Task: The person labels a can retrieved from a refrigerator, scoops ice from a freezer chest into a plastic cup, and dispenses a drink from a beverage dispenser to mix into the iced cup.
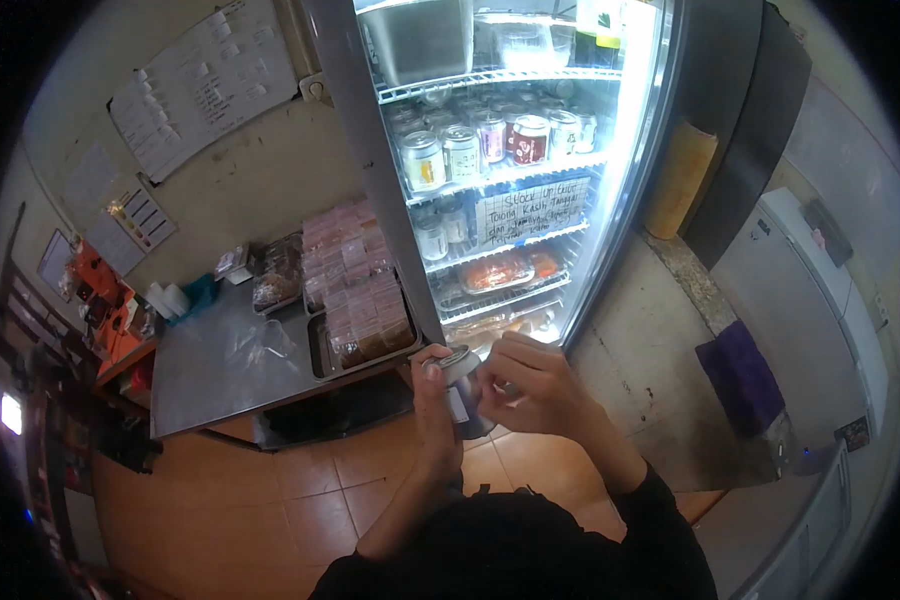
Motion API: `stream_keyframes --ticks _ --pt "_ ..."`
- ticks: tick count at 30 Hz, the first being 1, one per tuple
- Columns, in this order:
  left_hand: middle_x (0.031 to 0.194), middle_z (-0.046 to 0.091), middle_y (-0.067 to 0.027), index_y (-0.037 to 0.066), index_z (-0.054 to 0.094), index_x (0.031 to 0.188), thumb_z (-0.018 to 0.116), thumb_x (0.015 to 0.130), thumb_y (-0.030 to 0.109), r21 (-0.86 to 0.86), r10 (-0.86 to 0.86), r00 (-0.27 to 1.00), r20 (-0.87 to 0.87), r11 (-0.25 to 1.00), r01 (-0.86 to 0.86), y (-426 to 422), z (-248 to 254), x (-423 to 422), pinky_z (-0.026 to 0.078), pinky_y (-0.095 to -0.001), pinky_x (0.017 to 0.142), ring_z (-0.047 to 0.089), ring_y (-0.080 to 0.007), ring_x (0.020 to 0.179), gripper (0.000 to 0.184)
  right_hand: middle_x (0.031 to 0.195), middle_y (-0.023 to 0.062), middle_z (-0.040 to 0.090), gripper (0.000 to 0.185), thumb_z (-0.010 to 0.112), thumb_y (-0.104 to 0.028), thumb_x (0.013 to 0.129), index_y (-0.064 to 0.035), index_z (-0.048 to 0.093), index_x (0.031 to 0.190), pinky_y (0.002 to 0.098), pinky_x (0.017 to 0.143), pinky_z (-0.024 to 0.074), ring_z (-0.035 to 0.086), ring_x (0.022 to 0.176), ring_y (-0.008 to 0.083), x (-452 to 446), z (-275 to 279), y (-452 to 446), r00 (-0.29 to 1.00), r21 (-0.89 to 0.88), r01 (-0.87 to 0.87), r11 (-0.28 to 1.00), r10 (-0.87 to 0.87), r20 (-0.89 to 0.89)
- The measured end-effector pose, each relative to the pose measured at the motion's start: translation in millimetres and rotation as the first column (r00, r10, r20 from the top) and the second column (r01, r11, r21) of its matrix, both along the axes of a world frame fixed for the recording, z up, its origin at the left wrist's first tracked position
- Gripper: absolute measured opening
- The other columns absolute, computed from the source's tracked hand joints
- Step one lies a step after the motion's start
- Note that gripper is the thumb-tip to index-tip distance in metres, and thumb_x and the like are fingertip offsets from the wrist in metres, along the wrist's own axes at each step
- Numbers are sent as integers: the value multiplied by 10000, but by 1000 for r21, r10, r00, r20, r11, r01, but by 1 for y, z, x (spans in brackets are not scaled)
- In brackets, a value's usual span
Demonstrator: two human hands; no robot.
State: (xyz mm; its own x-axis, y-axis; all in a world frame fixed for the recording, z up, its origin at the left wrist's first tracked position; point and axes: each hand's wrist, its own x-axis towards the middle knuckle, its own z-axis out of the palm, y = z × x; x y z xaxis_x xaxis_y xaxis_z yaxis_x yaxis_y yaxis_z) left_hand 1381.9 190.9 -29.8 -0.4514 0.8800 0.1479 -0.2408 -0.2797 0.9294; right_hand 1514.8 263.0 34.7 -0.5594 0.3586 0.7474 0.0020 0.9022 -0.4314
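A drink can (460, 365) with a silver lid and a pale label patch low on its side is held in front of the fridge. My left hand (431, 395) is closed around it, thumb near the lid. On the can's other side, my right hand (535, 385) has its fingers bent and pinched close against the can's wall. Whatever sits between those fingertips is hidden. Just beyond both hands stands a lit fridge (515, 172), with rows of cans (460, 152) on one shelf and a handwritten sign (532, 212) below.
At left is a steel table (205, 370) with a tray (412, 340) of stacked clear packs and a plastic bag (262, 342). Lower fridge shelves hold a container of orange food (497, 272). A purple cloth (738, 378) hangs at right beside a white chest freezer (785, 290).
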Motion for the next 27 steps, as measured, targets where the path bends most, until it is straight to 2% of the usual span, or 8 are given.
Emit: stream_keyframes --ticks 4,8,9,10,13,16,21,27 --pt "993 621 -91 109 492 1168 381 947 598 -63 -120 887 447 984 165 15 -5 -10 514 -247 631 626 -182 848 547 756 51 556 120 661 -10 723 -19 567 798 283 607 464 572 684 143 25 -24 -21 905 -395 -376 838 423 35" --pt "1087 617 -135 66 480 1241 421 942 567 7 -156 746 647 980 199 12 -32 -50 556 -293 494 657 -276 932 586 763 42 598 89 645 -87 762 -29 604 817 266 653 443 559 739 85 101 -122 20 931 -892 -49 448 345 123" --pt "1136 605 -127 75 474 1262 466 930 539 11 -127 789 601 988 151 8 -46 -61 567 -326 568 640 -271 980 571 752 56 590 92 631 -91 770 -17 605 818 294 640 446 550 736 88 139 -162 40 925 -810 257 527 109 364" --pt "1186 592 -119 84 468 1283 511 917 511 16 -88 829 552 995 95 2 -63 -73 577 -360 643 623 -266 1028 565 757 97 614 97 632 -94 758 -11 609 804 317 639 461 579 709 154 175 -179 49 648 -534 731 426 -186 738" --pt "1210 559 -107 90 466 1277 661 849 170 -44 111 785 609 993 -106 -20 -108 -120 550 -372 746 595 -257 1067 477 714 177 665 154 635 -128 737 23 662 747 376 570 494 651 635 277 291 -270 53 150 -96 989 116 -826 543" --pt "1146 563 -87 71 489 1234 715 771 51 -120 424 859 285 905 -407 -47 -175 -193 524 -348 790 598 -222 992 516 716 165 649 193 584 -195 856 -4 612 843 425 629 504 648 669 320 335 -258 39 -171 126 984 -128 -886 432" --pt "1067 582 -91 37 499 1221 795 659 54 -158 772 594 -225 573 -804 -53 -224 -327 500 -331 774 574 -185 922 636 857 166 668 209 580 -238 885 -36 583 938 444 689 491 649 785 345 339 -206 34 -448 11 871 -492 -782 434" --pt "1064 586 -146 37 509 1253 819 636 129 -237 746 462 -479 396 -887 -27 -288 -497 519 -374 740 589 -263 866 697 892 142 689 257 577 -296 893 -59 623 982 439 731 497 651 848 367 346 -217 14 -445 79 894 -441 -854 271"
